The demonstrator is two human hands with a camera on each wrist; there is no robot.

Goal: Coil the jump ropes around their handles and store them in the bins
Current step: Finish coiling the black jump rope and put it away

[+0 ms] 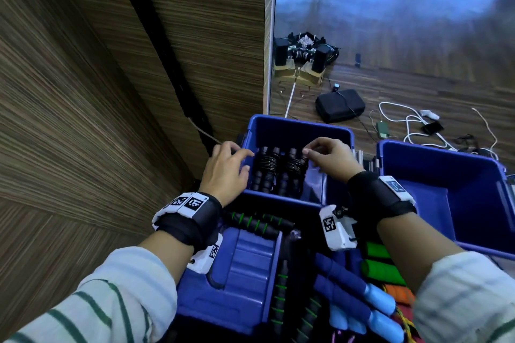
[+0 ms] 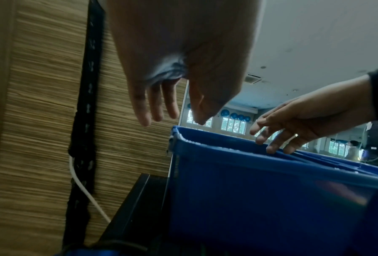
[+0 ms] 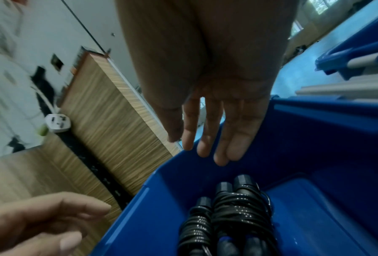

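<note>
The left hand (image 2: 179,57) hung from twelve o'clock, fingers (image 2: 144,110) loose and straight, holding nothing, just above the blue bin (image 2: 271,190) rim's corner. From three o'clock the right hand (image 2: 304,124) reached in, fingertips at the rim.

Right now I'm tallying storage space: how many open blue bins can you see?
2. One bin lies under both hands, holding coiled black jump ropes. The second bin stands to its right; no ropes show in it.

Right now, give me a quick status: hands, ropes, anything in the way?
Left hand and right hand open, empty, over bin. Two coiled ropes stowed inside. Nothing blocking.
</note>
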